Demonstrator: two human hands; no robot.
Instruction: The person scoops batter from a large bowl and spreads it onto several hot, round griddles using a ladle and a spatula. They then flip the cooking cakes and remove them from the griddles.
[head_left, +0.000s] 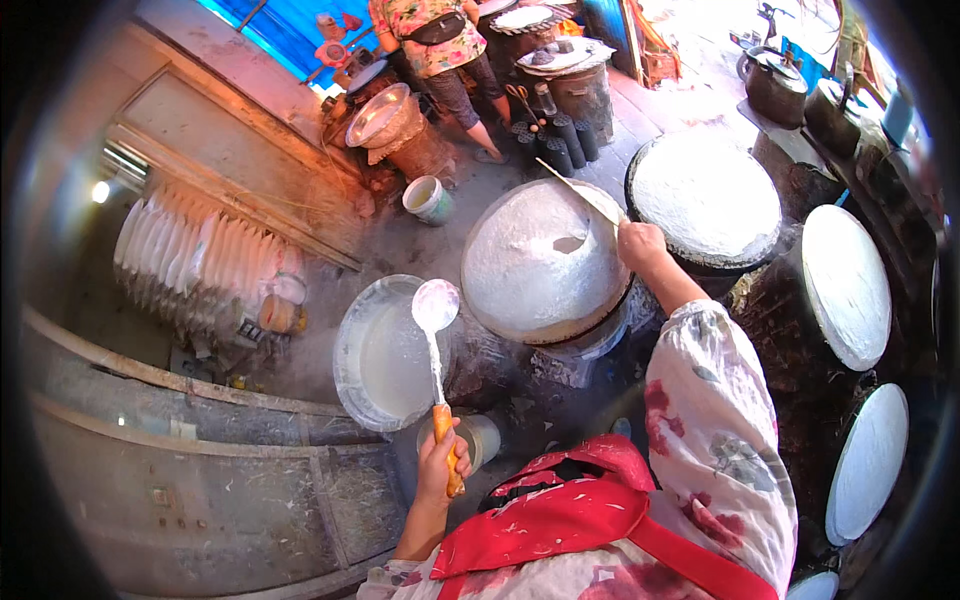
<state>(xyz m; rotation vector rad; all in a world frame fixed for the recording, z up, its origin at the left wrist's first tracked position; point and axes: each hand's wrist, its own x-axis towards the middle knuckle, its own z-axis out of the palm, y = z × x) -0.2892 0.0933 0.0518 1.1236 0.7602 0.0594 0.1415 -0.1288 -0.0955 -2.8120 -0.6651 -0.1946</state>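
My left hand (442, 459) is closed around the orange handle of a metal ladle (435, 306). The ladle's bowl hangs over the right rim of a wide basin of milky liquid (390, 360). With my right hand (641, 244) I grip a long thin stick or spatula (574, 191) at the right edge of a round, white-coated griddle or steamer top (525, 277). A thin pale sheet appears to hang along the stick, though its extent is unclear. A dark opening or bare patch shows in the white surface. Steam blurs the area around the basin.
Several more round white covers (701, 199) curve down my right side. A bucket (427, 200) and black cylindrical briquettes (570, 142) stand ahead. Another person (442, 45) stands beyond them. Dark kettles (776, 86) are at upper right. A white bucket (480, 437) is behind my left hand.
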